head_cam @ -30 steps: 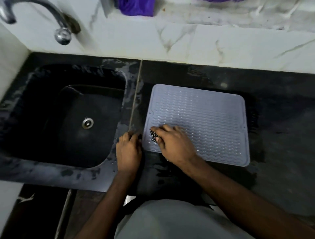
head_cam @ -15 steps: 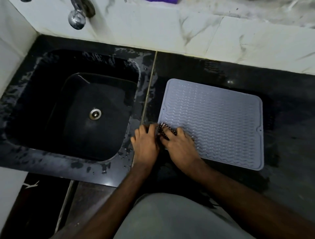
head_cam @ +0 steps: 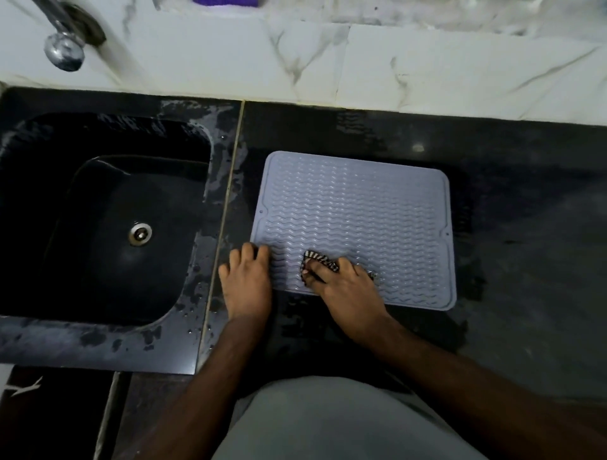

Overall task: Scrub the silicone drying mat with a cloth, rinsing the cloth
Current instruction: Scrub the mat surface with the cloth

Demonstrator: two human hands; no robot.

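A pale grey silicone drying mat (head_cam: 358, 213) with wavy ridges lies flat on the black counter, right of the sink. My right hand (head_cam: 345, 289) presses a small black-and-white striped cloth (head_cam: 320, 257) onto the mat's near edge, fingers curled over it; most of the cloth is hidden under the hand. My left hand (head_cam: 246, 282) lies flat on the counter at the mat's near left corner, its fingertips touching the mat's edge.
A black sink (head_cam: 108, 216) with a metal drain (head_cam: 140, 233) lies at the left, its rim wet. The tap (head_cam: 64, 49) juts from the white marble wall at the top left. A purple object (head_cam: 225, 2) sits on the ledge above.
My right hand has slid the cloth to the right along the mat's near edge, away from my left hand. The left hand stays at the mat's near left corner.
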